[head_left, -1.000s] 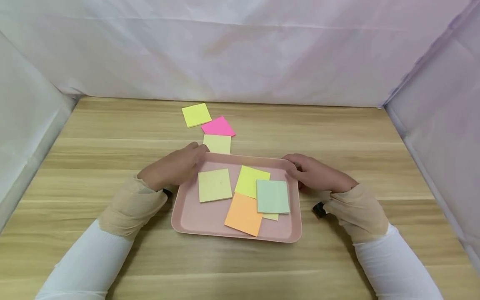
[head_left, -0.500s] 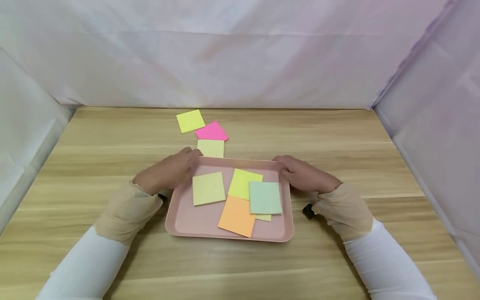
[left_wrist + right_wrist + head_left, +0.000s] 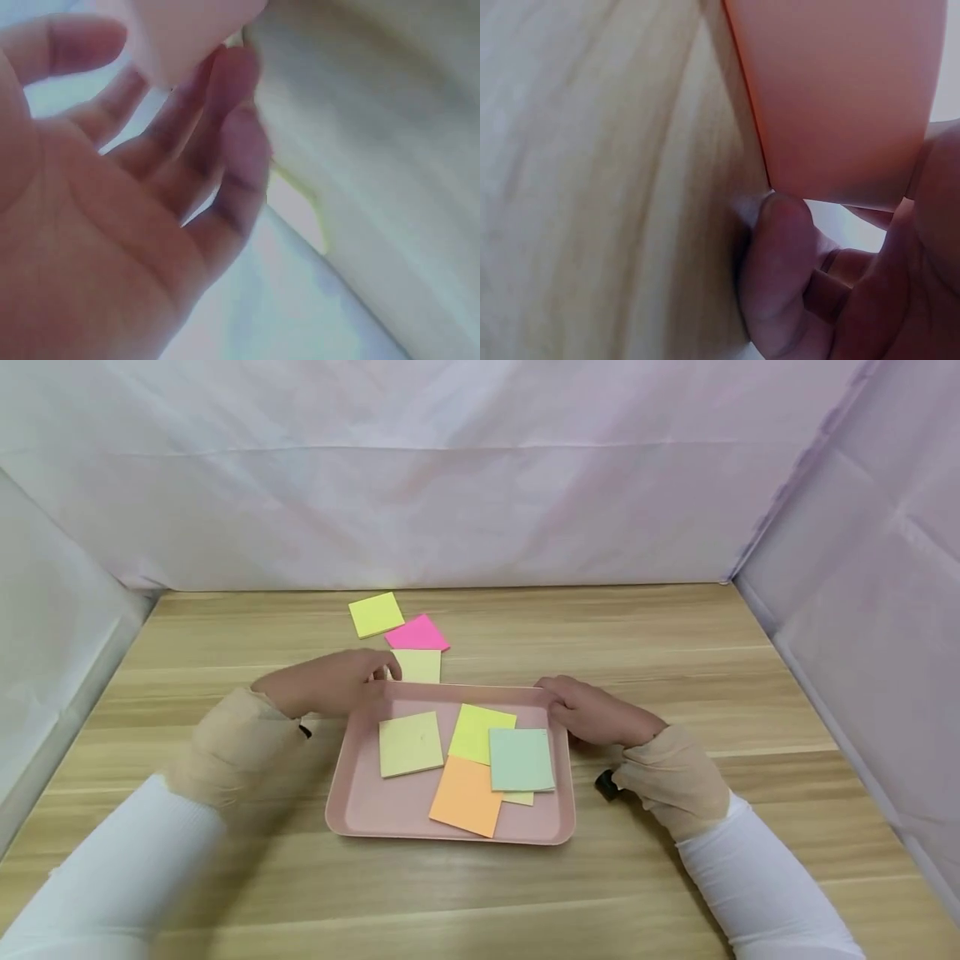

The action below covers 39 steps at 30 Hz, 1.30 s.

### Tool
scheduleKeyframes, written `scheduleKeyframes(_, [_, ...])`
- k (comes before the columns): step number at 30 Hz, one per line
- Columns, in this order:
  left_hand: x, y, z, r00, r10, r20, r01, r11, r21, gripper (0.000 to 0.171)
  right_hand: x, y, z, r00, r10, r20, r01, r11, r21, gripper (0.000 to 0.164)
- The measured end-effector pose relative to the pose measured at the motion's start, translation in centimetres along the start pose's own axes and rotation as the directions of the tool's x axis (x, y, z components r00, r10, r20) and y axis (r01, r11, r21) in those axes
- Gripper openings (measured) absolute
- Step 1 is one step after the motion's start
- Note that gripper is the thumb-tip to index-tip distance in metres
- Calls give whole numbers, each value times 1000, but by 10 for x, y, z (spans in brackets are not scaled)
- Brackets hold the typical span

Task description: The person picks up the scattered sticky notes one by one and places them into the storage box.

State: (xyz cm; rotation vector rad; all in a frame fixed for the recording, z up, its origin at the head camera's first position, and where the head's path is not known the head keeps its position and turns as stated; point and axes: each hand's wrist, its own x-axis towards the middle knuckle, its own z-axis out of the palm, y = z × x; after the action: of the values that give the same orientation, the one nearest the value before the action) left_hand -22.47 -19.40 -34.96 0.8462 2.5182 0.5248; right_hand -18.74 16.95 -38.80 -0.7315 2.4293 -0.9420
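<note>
A pink tray lies on the wooden table and holds several sticky notes: pale yellow, lime, mint green and orange. My left hand is at the tray's far left corner. In the left wrist view its fingers are loosely spread, with the tray corner just off the fingertips. My right hand grips the tray's far right corner. The right wrist view shows its fingers curled under the tray's underside.
Beyond the tray lie three loose notes: yellow, hot pink and pale yellow, which is partly behind the tray rim. White cloth walls close in the table at the back and both sides.
My left forearm has swung out to the left and that hand's fingers have loosened at the tray corner. The right hand keeps its hold. The head view has tilted up a little.
</note>
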Motion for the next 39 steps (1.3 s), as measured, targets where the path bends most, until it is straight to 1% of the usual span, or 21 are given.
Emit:
scheduleKeyframes(1, [2,1,-5,1000,-16,-10,16,1000,-18,26,1,0,0,1000,-3,1,3,1000,-6,29])
scheduleKeyframes(2, [4,2,-9,1000,-15,-23,15,1000,-13,27,1,0,0,1000,0,0,0,1000,-13,29])
scheduleKeyframes(4, [11,4,-17,999,5,-49,-3,999,36,27,1,0,-1,1000,1,-1,-1,1000,-20,27])
scheduleKeyframes(6, [18,5,-23,999,2,-50,1,997,77,27,2,0,-1,1000,-2,-1,2,1000,-22,25])
scheduleKeyframes(11, [39,3,-31,1000,-23,-2,23,987,156,30,1,0,-1,1000,5,1,-5,1000,-15,26])
scheduleKeyframes(14, [49,0,-32,999,-39,37,31,983,181,35,0,0,-1,1000,12,-1,-12,1000,-18,26])
scheduleKeyframes(17, [56,-3,-30,996,-59,70,45,980,195,43,2,0,-1,1000,1,2,-1,1000,-11,26])
scheduleKeyframes(21, [58,-1,-25,994,-73,81,57,981,186,53,3,2,1,1000,-1,16,1,1000,8,26])
scheduleKeyframes(25, [56,4,-23,995,-78,67,62,973,222,59,3,3,2,1000,4,14,-4,1000,-3,25])
scheduleKeyframes(28, [56,4,-22,997,-64,49,50,965,257,60,3,2,1,1000,-4,5,4,1000,-15,24])
scheduleKeyframes(30, [57,3,-22,998,-52,39,40,965,259,60,2,3,1,1000,-5,-1,5,1000,-19,24])
scheduleKeyframes(34, [58,2,-20,998,-49,39,39,971,236,58,1,3,1,1000,-9,0,9,1000,-13,24])
scheduleKeyframes(39, [59,1,-18,997,-66,37,57,975,215,56,1,4,1,1000,-3,-5,3,1000,4,23])
